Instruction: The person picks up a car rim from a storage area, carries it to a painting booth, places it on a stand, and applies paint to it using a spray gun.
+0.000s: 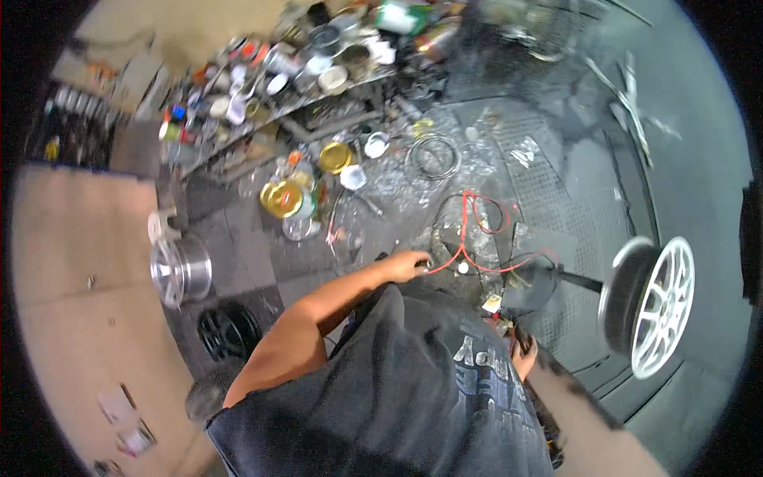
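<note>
My left hand (408, 267) reaches out in front of my body. Its fingers are curled around the near end of a thin red hose (463, 222), which lies looped across the floor ahead. Close against my right side is my right hand (524, 358), its fingers bent around something dark that my shirt partly hides. Just ahead of that hand, a small red piece and a white-and-yellow item (492, 303) show, too blurred to name. At the right, a white multi-spoke wheel rim (664, 308) stands raised on a dark bar (579, 281).
A cluttered bench (294, 111) with cans and cups runs along the far left. Tins with gold lids (282, 198) stand on the floor before it. A silver rim (181, 272) and a black rim (228, 330) lie at left. A coiled hose (433, 157) lies ahead.
</note>
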Available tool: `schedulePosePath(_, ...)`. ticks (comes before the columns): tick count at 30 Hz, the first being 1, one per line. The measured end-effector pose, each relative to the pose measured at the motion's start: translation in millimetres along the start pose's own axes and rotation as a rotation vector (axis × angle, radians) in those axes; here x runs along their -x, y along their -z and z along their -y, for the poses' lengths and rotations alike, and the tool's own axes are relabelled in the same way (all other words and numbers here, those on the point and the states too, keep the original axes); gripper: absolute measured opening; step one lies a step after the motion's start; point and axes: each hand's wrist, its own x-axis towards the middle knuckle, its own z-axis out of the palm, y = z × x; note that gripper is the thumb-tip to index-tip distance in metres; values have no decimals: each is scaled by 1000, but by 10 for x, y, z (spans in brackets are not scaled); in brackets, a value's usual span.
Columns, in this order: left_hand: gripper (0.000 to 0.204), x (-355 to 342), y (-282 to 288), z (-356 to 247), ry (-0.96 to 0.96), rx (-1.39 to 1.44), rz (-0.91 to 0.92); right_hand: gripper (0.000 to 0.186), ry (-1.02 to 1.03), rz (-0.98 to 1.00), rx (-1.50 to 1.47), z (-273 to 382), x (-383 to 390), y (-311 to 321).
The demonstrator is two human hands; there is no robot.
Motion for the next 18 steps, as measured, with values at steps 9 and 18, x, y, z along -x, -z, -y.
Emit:
schedulePosePath(9, 30, 309, 373, 995, 300, 1312, -710, 35, -192, 448, -27, 1301, -1609, -717)
schedulePosePath(18, 30, 83, 273, 1671, 562, 1063, -840, 40, 289, 944, 255, 2822, -2905, -2603)
